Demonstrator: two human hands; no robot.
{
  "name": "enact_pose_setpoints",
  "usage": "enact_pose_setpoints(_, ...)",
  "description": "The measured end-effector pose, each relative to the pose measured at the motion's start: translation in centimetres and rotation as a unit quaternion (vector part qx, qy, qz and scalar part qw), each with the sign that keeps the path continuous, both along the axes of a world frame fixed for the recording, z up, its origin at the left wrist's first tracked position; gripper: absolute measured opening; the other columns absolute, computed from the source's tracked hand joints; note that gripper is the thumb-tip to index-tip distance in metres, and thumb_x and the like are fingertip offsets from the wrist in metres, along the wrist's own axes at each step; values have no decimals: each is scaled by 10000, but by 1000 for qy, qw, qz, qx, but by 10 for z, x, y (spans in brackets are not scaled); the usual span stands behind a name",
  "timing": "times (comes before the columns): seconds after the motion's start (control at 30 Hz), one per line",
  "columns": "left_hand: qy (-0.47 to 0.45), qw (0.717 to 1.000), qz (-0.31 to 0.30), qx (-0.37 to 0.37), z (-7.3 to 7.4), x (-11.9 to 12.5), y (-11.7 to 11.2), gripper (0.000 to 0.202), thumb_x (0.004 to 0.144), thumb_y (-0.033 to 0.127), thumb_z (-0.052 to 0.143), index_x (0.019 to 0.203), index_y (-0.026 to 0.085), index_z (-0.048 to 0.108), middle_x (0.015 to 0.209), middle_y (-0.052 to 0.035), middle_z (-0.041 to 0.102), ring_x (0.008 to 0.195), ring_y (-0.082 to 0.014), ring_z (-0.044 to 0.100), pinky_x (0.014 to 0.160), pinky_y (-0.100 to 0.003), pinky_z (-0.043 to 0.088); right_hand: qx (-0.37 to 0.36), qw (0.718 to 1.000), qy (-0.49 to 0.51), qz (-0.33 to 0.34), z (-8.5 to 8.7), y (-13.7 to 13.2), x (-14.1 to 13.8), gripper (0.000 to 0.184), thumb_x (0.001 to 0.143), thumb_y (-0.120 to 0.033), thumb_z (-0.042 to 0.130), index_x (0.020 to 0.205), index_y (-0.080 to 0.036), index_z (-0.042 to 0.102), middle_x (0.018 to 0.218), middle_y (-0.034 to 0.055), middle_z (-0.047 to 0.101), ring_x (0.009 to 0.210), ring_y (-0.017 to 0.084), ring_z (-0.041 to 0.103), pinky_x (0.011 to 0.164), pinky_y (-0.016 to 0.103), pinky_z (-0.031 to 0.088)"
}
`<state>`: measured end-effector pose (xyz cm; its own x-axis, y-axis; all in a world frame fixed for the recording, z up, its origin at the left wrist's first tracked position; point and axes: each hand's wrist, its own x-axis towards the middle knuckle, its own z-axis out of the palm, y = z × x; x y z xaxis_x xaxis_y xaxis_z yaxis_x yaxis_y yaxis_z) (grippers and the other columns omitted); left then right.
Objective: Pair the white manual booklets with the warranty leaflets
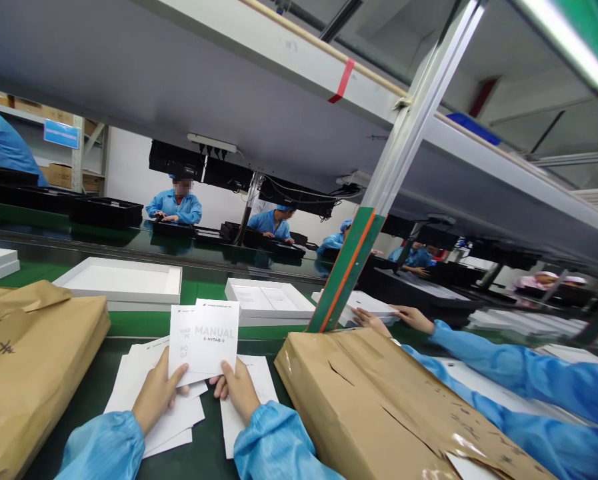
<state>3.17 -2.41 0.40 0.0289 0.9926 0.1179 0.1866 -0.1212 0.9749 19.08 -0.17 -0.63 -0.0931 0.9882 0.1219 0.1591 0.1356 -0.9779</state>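
Upright before me are two overlapping white booklets. The front one is a manual [217, 352] with "MANUAL" printed on its cover, and behind its left side a second booklet [181, 353] shows part of its grey lettering. My left hand [155, 395] grips the lower left of the pair, thumb on the front. At the manual's lower right corner, my right hand [239, 391] pinches the edge between thumb and fingers. Beneath my left hand lies a loose, fanned pile of white booklets [171, 430]. Another white stack [230, 427] lies below my right hand.
Brown paper packages stand at left [33, 367] and right [363, 400]. Open white boxes [129, 304] [273, 321] sit on the green belt. A slanted post [349, 267] rises beyond the right package, where a co-worker's hands [411, 319] touch a white box. A shelf [203, 80] hangs overhead.
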Motion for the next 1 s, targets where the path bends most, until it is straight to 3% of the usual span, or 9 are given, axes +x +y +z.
enact_pose_setpoints(0.2, -29, 997, 39, 51, -7, 1, 5, 323, 717, 420, 340, 936, 182, 336, 485, 46, 537, 396, -128, 505, 473, -258, 397, 18, 999, 37, -33, -1, 2, -1, 529, 644, -570, 372, 857, -90, 434, 481, 14, 544, 328, 79, 464, 298, 170, 286)
enact_pose_setpoints(0.33, -1, 996, 63, 63, -3, -2, 5, 274, 730, 390, 329, 926, 200, 352, 437, 63, 529, 427, -137, 531, 526, -270, 405, 20, 998, 57, -19, -3, 2, -2, 481, 655, -545, 389, 855, -109, 428, 476, -2, 535, 332, 79, 470, 300, 166, 285)
enact_pose_setpoints(0.5, -61, 989, 118, 61, 4, -15, 11, 211, 700, 391, 381, 788, 200, 365, 449, 60, 542, 307, -99, 441, 383, -214, 350, 37, 995, 88, -32, -5, 5, -3, 473, 659, -530, 393, 920, -137, 355, 452, -31, 523, 316, 78, 471, 282, 151, 272)
enact_pose_setpoints(0.63, -133, 971, 188, 71, 9, -26, 30, 171, 684, 329, 433, 748, 183, 372, 404, 72, 506, 307, -73, 431, 367, -176, 334, 38, 990, 118, -71, -5, 7, -4, 462, 618, -540, 436, 870, -167, 331, 412, -55, 513, 284, 82, 456, 271, 154, 280)
enact_pose_setpoints(0.73, -164, 955, 243, 35, 22, -32, 57, 99, 759, 227, 334, 812, 154, 373, 415, 80, 461, 323, -51, 415, 375, -162, 340, 46, 987, 135, -79, -3, 6, -2, 420, 603, -526, 470, 811, -186, 339, 406, -62, 515, 282, 82, 450, 276, 157, 290)
enact_pose_setpoints(0.83, -144, 949, 280, 19, 44, -45, 94, 182, 791, 212, 307, 899, 104, 405, 555, 28, 511, 415, -50, 464, 430, -188, 391, 40, 989, 132, -55, -2, 7, 0, 391, 608, -510, 486, 788, -191, 348, 424, -61, 523, 310, 86, 464, 294, 164, 303)
enact_pose_setpoints(0.93, -118, 954, 276, 20, 70, -71, 125, 251, 766, 263, 402, 970, 124, 450, 876, -41, 528, 695, -103, 527, 600, -278, 446, 35, 992, 117, -38, -1, 8, 2, 378, 627, -502, 477, 801, -190, 355, 440, -57, 529, 331, 87, 467, 311, 170, 311)
enact_pose_setpoints(1.0, -94, 960, 261, 44, 86, -93, 136, 278, 759, 265, 415, 1004, 136, 442, 975, -56, 498, 808, -137, 511, 678, -327, 433, 30, 994, 105, -32, -1, 9, 2, 383, 635, -502, 469, 825, -189, 354, 442, -55, 532, 341, 87, 465, 320, 172, 311)
